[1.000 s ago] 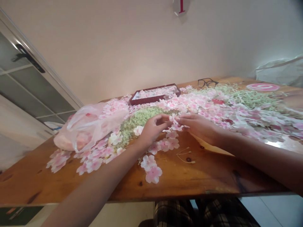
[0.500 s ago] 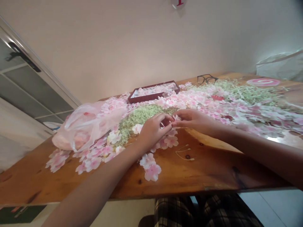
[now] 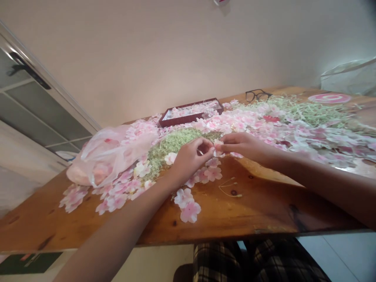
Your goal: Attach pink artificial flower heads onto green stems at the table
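Observation:
A small pale pink artificial flower (image 3: 217, 146) is held between my two hands, above the wooden table. My right hand (image 3: 246, 145) is closed on its right side, fingers and thumb pinched together. My left hand (image 3: 192, 156) pinches thumb and forefinger at its left edge; the fingertips partly hide what they grip. Loose pink flower petals (image 3: 212, 172) lie just under the hands. A few thin yellowish stamens (image 3: 230, 188) rest on the bare wood to the right of them. Two overlapping flower pieces (image 3: 188, 207) lie nearer the table's front edge.
Behind the hands are green shredded paper (image 3: 179, 139) and a dark red box (image 3: 190, 118) of petals. At left sits a pink plastic bag (image 3: 102, 156). Glasses (image 3: 257, 95), a pink round disc (image 3: 329, 98) and a wide petal heap (image 3: 317, 137) occupy the right side.
The flower between my hands has turned and shows more of its petals. Both hands stay close together, with the right one shifted slightly right. The camera view has tilted a little.

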